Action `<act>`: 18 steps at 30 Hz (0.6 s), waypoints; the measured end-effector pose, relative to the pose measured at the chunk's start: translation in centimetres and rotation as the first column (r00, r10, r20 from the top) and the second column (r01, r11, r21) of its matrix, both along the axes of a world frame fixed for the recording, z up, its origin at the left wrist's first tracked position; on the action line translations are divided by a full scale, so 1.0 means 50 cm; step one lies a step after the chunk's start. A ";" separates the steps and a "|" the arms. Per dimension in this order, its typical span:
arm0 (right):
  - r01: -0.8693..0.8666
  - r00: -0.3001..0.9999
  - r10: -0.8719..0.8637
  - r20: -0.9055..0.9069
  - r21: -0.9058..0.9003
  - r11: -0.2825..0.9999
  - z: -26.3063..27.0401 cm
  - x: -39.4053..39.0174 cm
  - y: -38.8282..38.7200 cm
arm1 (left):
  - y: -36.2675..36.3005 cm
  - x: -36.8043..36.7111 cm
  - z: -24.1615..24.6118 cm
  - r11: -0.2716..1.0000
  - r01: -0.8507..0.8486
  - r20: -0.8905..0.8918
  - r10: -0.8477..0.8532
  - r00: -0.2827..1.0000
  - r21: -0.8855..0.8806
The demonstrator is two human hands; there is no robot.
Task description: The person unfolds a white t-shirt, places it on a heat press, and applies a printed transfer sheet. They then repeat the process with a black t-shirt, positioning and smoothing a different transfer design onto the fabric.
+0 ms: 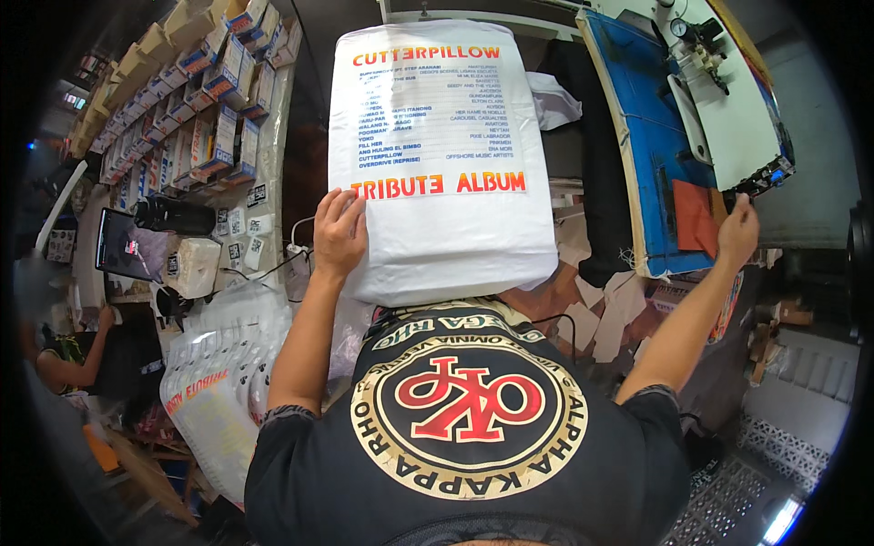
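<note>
In front of me a white fabric garment (450, 246) is stretched smooth over a flat board. Orange lettering and columns of small blue text (437, 116) lie on it, with a glossy film-like sheen over part of the text. My left hand (339, 232) rests at the left edge of the garment, its fingertips beside the lower orange line. Whether those fingers pinch an edge is hard to see. Out to the right, my right hand (739, 228) is raised with fingers bent at a dark control strip (761, 181) on a white machine. Its fingertips are too small to read.
A blue padded board (614, 109) carries an orange-red sheet (693, 217). A pressure gauge (679, 27) sits on the machine. Stacked cartons (198, 102), a tablet (126, 242) and printed transfer film (218, 409) are left. Another person's arm (89, 365) shows far left. Paper scraps (618, 310) lie below.
</note>
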State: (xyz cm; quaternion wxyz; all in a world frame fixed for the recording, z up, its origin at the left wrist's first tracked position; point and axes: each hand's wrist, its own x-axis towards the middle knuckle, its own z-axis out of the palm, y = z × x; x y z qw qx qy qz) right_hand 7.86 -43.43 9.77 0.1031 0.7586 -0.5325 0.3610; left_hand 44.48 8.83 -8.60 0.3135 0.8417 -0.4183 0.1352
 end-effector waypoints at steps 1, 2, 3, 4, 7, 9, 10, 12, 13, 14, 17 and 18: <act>-0.001 0.993 0.020 -0.119 0.163 0.987 0.007 -0.015 -0.029 | -0.003 0.000 -0.001 1.000 0.005 0.007 -0.005 1.000 -0.005; 0.019 0.971 0.059 -0.233 0.320 0.947 0.006 -0.026 -0.054 | -0.004 0.001 -0.001 1.000 0.010 0.013 -0.010 1.000 -0.009; 0.057 0.966 0.030 -0.259 0.321 0.945 -0.002 -0.025 -0.061 | -0.004 0.000 0.001 1.000 0.016 0.021 -0.016 1.000 -0.009; 0.095 0.959 0.000 -0.285 0.321 0.942 -0.009 -0.021 -0.068 | -0.004 0.000 0.003 1.000 0.014 0.030 -0.013 0.999 -0.011; 0.115 0.963 -0.029 -0.267 0.316 0.942 -0.011 0.007 -0.066 | -0.003 0.001 0.008 1.000 0.015 0.056 -0.015 0.998 -0.011; 0.116 0.962 -0.028 -0.271 0.314 0.942 -0.015 0.011 -0.058 | -0.004 0.000 0.010 0.999 0.031 0.067 -0.031 0.997 -0.011; 0.112 0.966 -0.039 -0.254 0.280 0.953 -0.010 0.028 -0.033 | -0.007 0.006 0.006 0.998 0.044 0.073 -0.042 0.996 -0.032; 0.041 0.977 0.011 -0.213 0.239 0.970 -0.018 0.056 0.033 | -0.007 -0.003 0.004 1.000 0.019 0.016 -0.019 1.000 0.005; 0.000 0.985 0.042 -0.170 0.241 0.971 -0.020 0.074 0.074 | -0.010 0.001 0.005 1.000 0.007 -0.008 -0.007 1.000 0.024; -0.034 0.988 0.067 -0.137 0.237 0.971 -0.014 0.103 0.113 | -0.007 0.009 -0.004 0.999 -0.022 -0.013 0.022 1.000 0.033; -0.190 0.979 0.198 -0.040 0.149 0.970 -0.022 0.153 0.229 | -0.016 0.037 0.008 0.975 -0.060 -0.070 0.076 0.995 0.216; -0.291 0.956 0.292 0.008 0.126 0.948 -0.028 0.165 0.258 | -0.015 0.058 0.000 0.963 -0.084 -0.086 0.110 0.990 0.255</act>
